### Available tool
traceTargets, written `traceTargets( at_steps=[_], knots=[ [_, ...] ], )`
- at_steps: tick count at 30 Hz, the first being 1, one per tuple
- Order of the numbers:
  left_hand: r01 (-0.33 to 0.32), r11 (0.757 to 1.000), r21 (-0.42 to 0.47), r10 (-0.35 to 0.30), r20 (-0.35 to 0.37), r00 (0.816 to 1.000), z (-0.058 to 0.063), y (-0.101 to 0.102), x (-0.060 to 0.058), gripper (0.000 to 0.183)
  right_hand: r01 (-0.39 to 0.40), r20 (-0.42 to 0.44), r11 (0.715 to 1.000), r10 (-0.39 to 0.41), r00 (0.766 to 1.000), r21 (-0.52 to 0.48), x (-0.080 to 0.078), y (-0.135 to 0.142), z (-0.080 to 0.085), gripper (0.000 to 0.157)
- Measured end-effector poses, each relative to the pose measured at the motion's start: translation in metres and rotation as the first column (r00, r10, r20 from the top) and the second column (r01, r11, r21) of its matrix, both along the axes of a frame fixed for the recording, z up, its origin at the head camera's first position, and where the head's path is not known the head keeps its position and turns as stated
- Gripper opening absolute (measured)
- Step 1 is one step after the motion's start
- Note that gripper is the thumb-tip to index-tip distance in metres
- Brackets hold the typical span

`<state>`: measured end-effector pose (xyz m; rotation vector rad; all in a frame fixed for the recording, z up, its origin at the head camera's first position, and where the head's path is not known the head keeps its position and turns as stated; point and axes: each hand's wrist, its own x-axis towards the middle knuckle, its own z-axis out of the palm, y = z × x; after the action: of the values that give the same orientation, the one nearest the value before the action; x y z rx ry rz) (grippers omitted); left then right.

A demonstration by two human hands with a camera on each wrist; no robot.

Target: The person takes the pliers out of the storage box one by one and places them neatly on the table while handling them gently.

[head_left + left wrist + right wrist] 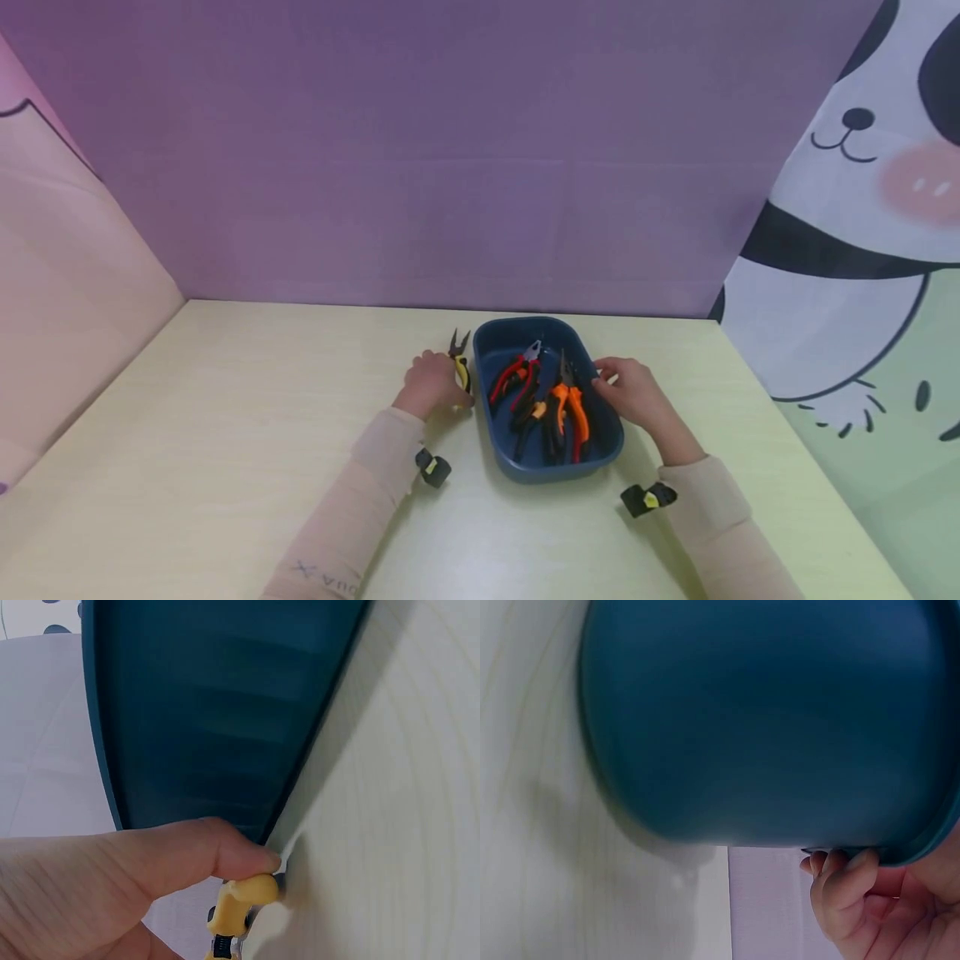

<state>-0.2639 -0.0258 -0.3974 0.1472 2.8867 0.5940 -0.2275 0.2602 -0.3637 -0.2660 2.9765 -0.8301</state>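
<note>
My left hand [432, 383] holds a pair of pliers [462, 375] with yellow handles, just left of a dark blue plastic bin [551, 473]. The pliers' dark tips point away from me and stand spread apart. Up close in the left wrist view, the thumb lies against the end of a yellow handle [253, 891], near the bin's side wall. At the bin's right rim, my right hand [633, 393] grips the edge; its curled fingers [847, 889] show under the rim in the right wrist view. Inside the bin lie red-handled pliers [525, 379] and orange-handled pliers [567, 408].
Further dark-handled tools lie partly covered in the bin. It stands on a pale wood-grain table [247, 433], towards the back edge. A purple backdrop [450, 167] rises behind the table, with a panda-printed cloth [847, 242] on the right.
</note>
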Motion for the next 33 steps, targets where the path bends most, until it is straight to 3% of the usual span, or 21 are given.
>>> traceTargets(
  at_steps=[15, 22, 27, 33],
  knots=[
    [0.017, 0.997, -0.075, -0.015, 0.026, 1.000, 0.001, 0.002, 0.001, 0.056, -0.003, -0.010, 1.000, 0.003, 1.000, -0.004, 0.001, 0.000, 0.000, 0.034],
    [0.028, 0.998, -0.056, -0.027, 0.014, 1.000, 0.003, 0.002, 0.004, 0.065, -0.002, -0.007, 1.000, 0.002, 1.000, -0.003, 0.001, 0.000, 0.002, 0.034],
    [0.032, 0.999, -0.012, -0.032, -0.006, 0.999, 0.006, 0.001, 0.007, 0.063, 0.002, 0.006, 1.000, -0.002, 1.000, -0.004, 0.001, 0.000, 0.002, 0.034],
    [0.012, 0.999, -0.051, -0.012, 0.002, 1.000, 0.015, -0.003, 0.005, 0.061, -0.002, -0.002, 1.000, 0.002, 1.000, -0.002, 0.000, -0.001, 0.001, 0.034]
  ],
)
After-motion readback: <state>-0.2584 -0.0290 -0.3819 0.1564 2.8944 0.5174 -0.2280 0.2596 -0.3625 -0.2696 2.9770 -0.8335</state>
